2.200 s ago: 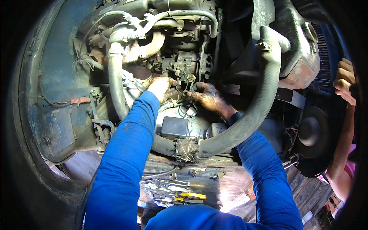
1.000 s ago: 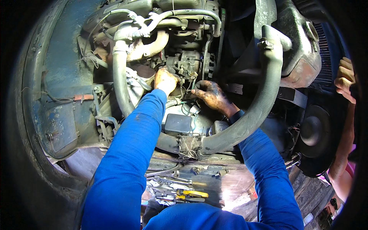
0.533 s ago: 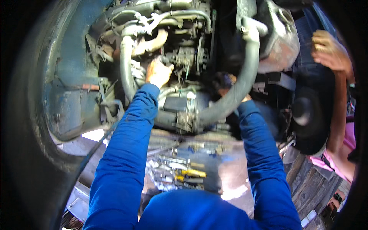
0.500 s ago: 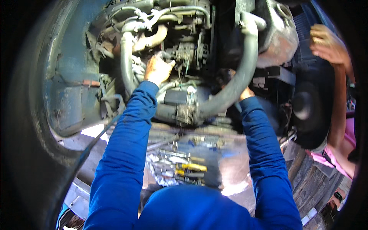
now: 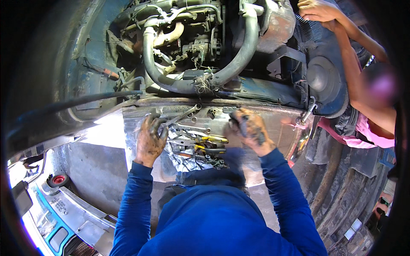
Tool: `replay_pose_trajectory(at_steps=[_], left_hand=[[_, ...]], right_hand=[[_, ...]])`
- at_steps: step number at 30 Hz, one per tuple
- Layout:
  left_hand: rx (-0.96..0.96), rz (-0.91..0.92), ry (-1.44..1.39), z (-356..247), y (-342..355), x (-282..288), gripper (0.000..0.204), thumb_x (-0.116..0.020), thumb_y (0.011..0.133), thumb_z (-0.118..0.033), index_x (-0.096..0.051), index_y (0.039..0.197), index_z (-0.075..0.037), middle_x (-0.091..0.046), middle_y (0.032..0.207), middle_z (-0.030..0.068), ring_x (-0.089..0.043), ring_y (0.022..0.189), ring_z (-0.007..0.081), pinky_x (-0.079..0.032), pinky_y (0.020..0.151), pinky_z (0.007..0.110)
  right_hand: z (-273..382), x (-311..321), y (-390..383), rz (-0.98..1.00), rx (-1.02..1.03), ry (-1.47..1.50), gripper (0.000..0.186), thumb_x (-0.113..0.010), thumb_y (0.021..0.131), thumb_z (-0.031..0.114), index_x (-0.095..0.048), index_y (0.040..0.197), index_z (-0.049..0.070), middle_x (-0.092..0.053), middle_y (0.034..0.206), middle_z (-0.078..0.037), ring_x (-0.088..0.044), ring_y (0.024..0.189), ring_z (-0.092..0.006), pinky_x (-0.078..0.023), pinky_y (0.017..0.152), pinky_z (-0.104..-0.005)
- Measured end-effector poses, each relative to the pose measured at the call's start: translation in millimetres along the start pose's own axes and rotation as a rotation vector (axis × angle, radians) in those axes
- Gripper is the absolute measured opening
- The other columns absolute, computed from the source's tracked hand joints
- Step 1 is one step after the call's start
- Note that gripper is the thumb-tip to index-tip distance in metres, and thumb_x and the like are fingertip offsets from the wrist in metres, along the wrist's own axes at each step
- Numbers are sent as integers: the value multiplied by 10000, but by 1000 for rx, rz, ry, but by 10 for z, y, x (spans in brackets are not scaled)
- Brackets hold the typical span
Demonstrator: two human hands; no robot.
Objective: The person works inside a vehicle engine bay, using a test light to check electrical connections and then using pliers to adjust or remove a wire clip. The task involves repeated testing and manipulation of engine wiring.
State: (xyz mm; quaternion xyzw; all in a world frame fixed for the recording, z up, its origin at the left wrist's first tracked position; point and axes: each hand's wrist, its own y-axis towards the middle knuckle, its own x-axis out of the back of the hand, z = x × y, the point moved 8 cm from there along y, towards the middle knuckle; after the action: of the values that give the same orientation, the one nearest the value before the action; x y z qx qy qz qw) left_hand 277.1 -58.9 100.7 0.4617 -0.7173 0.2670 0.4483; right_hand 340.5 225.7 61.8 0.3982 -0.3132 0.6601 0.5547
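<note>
My left hand (image 5: 151, 138), dark with grease, is over the left part of the board below the engine bay. Its fingers are apart and seem to hold nothing. Close to its fingertips, a long combination wrench (image 5: 183, 114) slants up to the right. My right hand (image 5: 253, 132), also greasy and partly blurred, is over the right part of the board. Its fingers are curled around something dark that I cannot make out. Between my hands lie several wrenches (image 5: 194, 129), pliers with yellow handles (image 5: 215, 139) and other hand tools on the board (image 5: 273, 132).
Ahead is an open engine bay with a thick curved hose (image 5: 243, 59), an engine (image 5: 200, 45) and a front crossmember (image 5: 269, 89). At the right, another person's arms (image 5: 348, 64) reach over the bay. A dark rod (image 5: 85, 102) crosses at left. A blue-trimmed vehicle (image 5: 55, 226) stands lower left.
Both my hands have come back out of the engine bay, toward me, and are now over the tool board. The view has shifted, and the other person's hands appear farther left.
</note>
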Motion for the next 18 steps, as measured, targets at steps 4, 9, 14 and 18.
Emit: replay_pose_trajectory(at_steps=[4, 9, 14, 18], left_hand=[[52, -20, -130, 5, -274, 7, 269, -718, 819, -86, -683, 1083, -42, -619, 1225, 167, -611, 1125, 373, -503, 968, 423], [54, -61, -10, 171, -441, 92, 405, -697, 844, -148, -633, 1239, -80, -578, 1317, 163, -533, 1221, 393, -437, 1059, 471], [37, 35, 123, 151, -405, -238, 505, -667, 893, -238, -571, 1381, -147, -480, 1437, 169, -445, 1337, 396, -358, 1149, 505], [-10, 31, 39, -105, -294, -479, 498, -656, 886, -226, -575, 1372, -154, -487, 1421, 176, -435, 1329, 397, -357, 1145, 496]], right_hand=[[222, -179, 130, -66, 16, -191, 391, -709, 779, 205, -646, 1148, 91, -663, 1000, -132, -664, 916, -344, -552, 767, -431], [406, -217, 304, -154, 132, -288, 422, -704, 732, 178, -663, 1143, 89, -657, 1067, -155, -643, 1002, -344, -520, 846, -455], [488, -325, 257, 26, 26, -332, 295, -669, 776, 187, -655, 1050, 77, -632, 1015, -131, -621, 1008, -331, -495, 830, -450], [437, -125, 55, -110, -241, 455, 244, -693, 896, 105, -669, 1125, 25, -720, 1015, -112, -672, 879, -227, -517, 775, -332]])
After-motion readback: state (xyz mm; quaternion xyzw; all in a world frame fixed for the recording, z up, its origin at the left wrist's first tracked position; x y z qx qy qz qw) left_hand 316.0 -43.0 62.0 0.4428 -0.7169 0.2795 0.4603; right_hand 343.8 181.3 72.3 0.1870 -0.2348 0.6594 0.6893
